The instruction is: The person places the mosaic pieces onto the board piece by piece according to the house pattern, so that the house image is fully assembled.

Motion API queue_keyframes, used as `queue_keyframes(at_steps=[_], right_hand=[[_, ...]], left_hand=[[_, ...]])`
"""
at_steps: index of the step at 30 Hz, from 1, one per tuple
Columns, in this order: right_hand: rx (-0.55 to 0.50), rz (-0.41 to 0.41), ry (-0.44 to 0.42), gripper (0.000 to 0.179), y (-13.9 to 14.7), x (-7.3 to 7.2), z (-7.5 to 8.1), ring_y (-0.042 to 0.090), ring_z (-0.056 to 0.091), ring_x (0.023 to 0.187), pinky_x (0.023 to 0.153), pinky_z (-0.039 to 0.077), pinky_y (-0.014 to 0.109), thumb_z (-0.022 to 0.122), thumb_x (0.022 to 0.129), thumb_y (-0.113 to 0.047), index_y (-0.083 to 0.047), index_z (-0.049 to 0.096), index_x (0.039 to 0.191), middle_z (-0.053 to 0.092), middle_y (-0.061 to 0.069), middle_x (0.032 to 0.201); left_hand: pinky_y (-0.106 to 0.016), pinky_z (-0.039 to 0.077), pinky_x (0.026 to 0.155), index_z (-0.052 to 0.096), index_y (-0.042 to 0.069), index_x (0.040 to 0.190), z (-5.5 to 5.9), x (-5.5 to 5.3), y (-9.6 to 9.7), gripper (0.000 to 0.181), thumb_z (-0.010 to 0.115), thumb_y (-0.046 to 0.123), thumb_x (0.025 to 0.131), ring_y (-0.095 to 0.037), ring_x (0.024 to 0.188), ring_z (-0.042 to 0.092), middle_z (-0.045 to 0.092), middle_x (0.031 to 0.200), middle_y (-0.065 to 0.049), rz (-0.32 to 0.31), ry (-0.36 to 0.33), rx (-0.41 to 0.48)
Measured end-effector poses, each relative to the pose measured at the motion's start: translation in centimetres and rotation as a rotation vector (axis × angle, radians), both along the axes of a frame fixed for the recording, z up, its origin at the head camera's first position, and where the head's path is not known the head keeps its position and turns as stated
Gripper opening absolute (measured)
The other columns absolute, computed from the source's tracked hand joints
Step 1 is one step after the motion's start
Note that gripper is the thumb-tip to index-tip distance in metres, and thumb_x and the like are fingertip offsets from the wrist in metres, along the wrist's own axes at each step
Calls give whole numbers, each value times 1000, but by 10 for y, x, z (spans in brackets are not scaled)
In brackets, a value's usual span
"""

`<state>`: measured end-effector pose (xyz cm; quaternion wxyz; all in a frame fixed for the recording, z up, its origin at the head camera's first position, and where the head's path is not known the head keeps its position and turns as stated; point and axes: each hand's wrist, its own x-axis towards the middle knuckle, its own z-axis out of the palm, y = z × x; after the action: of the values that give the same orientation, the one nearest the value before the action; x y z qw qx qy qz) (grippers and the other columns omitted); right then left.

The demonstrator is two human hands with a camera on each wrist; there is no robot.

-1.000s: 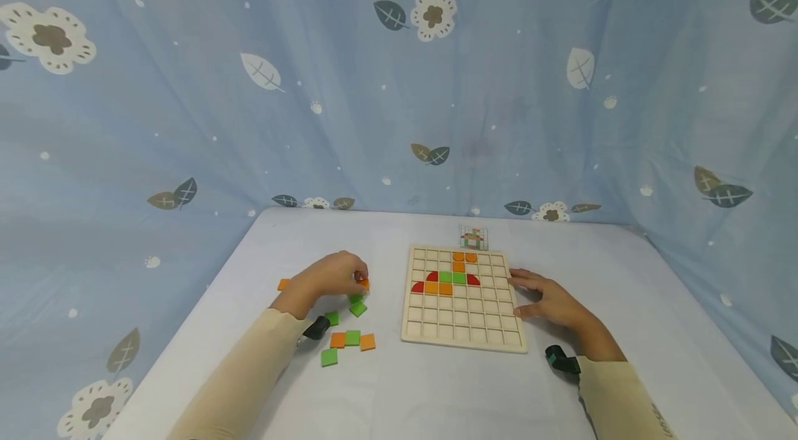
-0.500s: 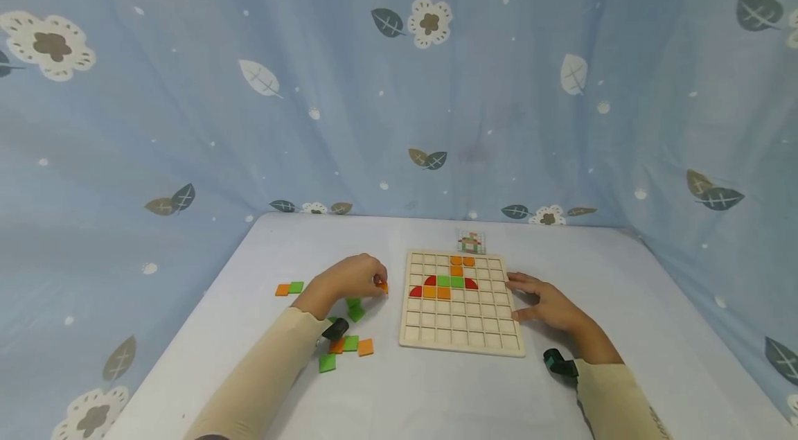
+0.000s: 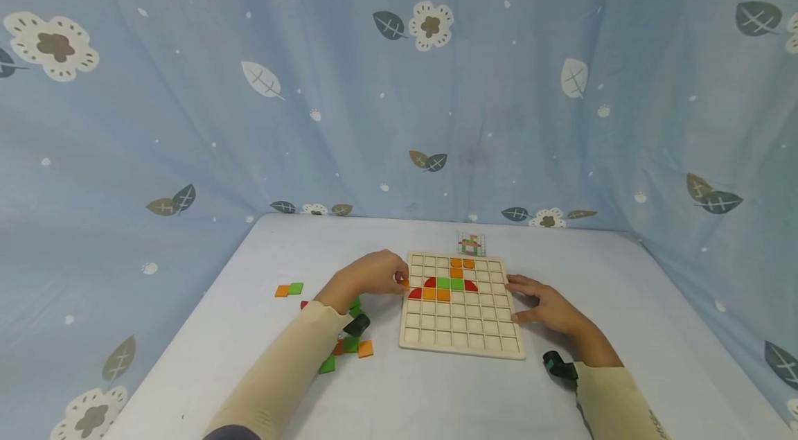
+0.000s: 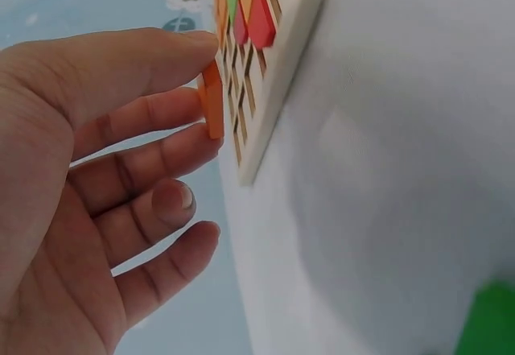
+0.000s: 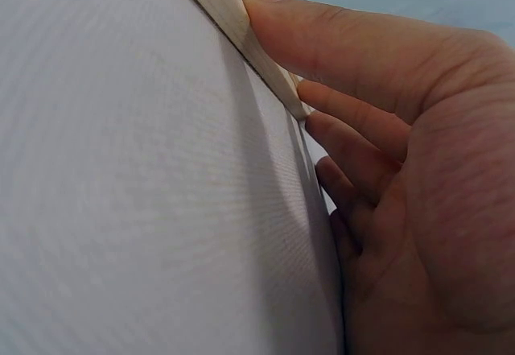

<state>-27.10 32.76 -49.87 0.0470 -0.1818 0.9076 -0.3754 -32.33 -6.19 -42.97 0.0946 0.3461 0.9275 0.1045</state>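
Observation:
My left hand (image 3: 373, 272) pinches an orange square tile (image 4: 212, 101) between thumb and fingers, at the left edge of a pale wooden grid board (image 3: 460, 323). In the left wrist view the tile is held on edge, overlapping the board. Set in the board's cells are red quarter-round pieces (image 3: 471, 285), green squares (image 3: 449, 283), orange squares (image 3: 436, 294) and two round orange pieces (image 3: 462, 263). On the other side my right hand (image 3: 551, 305) rests with spread, relaxed fingers against the board's right edge, its thumb tip (image 5: 269, 5) at the rim.
A small picture card (image 3: 471, 244) lies behind the board. Several loose tiles lie left of it, among them an orange tile (image 3: 365, 348) and a green tile (image 3: 327, 364), partly under the left forearm. An orange and green pair (image 3: 289, 289) sits farther left. A patterned blue curtain hangs behind.
My left hand has moved right from the loose tiles to the board's left edge, carrying the orange tile. The right hand stays at the board's right edge.

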Motion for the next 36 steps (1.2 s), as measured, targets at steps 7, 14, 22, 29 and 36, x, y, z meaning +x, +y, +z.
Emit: queue_keyframes(at_steps=[7, 14, 22, 29, 36], right_hand=[[3, 4, 6, 77, 0, 1, 1, 47, 24, 138, 105, 21, 66, 83, 74, -34, 0, 55, 136, 36, 20, 150], [-9, 11, 25, 74, -1, 2, 3, 48, 25, 137, 104, 24, 66, 84, 74, -30, 1, 56, 135, 37, 21, 149], [0, -6, -10, 77, 0, 1, 2, 46, 24, 139, 106, 22, 65, 84, 73, -33, 0, 55, 136, 35, 19, 151], [27, -9, -18, 77, -3, 1, 5, 47, 23, 138, 105, 22, 65, 84, 73, -33, 0, 55, 136, 35, 20, 151], [30, -9, -17, 75, -3, 2, 7, 47, 23, 138, 105, 22, 65, 84, 73, -30, -1, 55, 136, 35, 20, 151]], left_hand=[[-27, 47, 70, 73, 21, 95, 1, 0, 14, 11, 74, 28, 87, -10, 77, 55, 60, 82, 14, -1, -24, 28], [-25, 48, 71, 74, 21, 98, 1, -1, 25, 12, 73, 27, 88, -9, 77, 55, 60, 83, 14, -14, -21, 27], [-24, 48, 72, 74, 20, 98, 3, -1, 38, 13, 74, 27, 87, -9, 78, 55, 61, 84, 13, -16, -36, 26], [-24, 48, 76, 74, 20, 101, 1, -2, 47, 16, 73, 29, 88, -7, 80, 55, 62, 87, 13, -45, -28, 12], [-25, 47, 79, 74, 21, 100, -2, -3, 59, 16, 74, 31, 87, -6, 81, 55, 63, 87, 14, -74, -8, 6]])
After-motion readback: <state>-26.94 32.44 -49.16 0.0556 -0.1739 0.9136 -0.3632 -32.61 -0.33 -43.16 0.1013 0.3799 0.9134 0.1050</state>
